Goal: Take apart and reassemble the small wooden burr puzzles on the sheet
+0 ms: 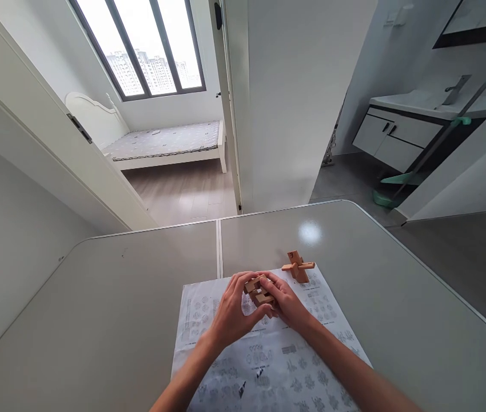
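Observation:
A wooden interlocking puzzle made of notched blocks is held between my two hands, over a printed sheet. My left hand curves around its left and near side, the thumb reaching under its front edge. From the right, my right hand grips it with the thumb on top. Fingers cover part of the puzzle, so its far side is hidden. Just beyond my right hand, a second wooden puzzle piece group, crossed in shape, rests at the sheet's far right corner. The instruction sheet shows small grey diagrams.
The grey table has a pale seam and a rounded far edge. Past it are a doorway to a room with a bed, a white wall, and a washroom with a sink cabinet.

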`<action>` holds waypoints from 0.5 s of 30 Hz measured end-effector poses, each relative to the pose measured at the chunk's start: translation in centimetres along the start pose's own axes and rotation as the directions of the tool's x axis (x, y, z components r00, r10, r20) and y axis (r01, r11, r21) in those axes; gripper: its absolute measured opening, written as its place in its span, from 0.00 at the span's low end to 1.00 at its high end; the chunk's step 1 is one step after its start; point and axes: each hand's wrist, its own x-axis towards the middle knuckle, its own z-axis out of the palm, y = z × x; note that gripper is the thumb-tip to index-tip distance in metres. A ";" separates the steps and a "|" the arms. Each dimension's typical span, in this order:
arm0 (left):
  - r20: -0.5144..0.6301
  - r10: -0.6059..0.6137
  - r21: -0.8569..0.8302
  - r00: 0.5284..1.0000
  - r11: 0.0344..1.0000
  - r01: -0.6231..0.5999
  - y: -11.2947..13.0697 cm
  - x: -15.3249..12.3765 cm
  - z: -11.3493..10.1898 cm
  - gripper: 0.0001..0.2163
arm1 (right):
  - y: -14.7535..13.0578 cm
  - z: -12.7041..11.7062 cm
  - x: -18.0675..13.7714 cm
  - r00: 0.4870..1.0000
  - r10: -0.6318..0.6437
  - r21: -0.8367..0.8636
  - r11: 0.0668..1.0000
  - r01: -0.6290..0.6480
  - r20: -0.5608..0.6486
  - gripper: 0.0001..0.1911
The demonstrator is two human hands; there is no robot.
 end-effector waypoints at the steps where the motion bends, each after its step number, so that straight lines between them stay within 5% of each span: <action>1: 0.001 -0.022 -0.029 1.000 0.999 0.022 -0.2 -0.1 -0.1 0.22 | 0.0 -0.1 0.1 1.000 0.004 0.004 1.000 -0.004 -0.001 0.23; 5: -0.061 -0.147 -0.108 0.987 0.984 0.140 -0.8 -0.2 -0.4 0.11 | 0.1 -0.2 0.2 1.000 0.009 0.001 1.000 -0.009 0.023 0.26; 15: 0.019 -0.374 -0.361 0.927 0.862 0.355 -2.0 -0.3 -0.8 0.18 | 0.0 -0.3 0.1 0.993 0.062 -0.074 0.996 -0.054 0.099 0.24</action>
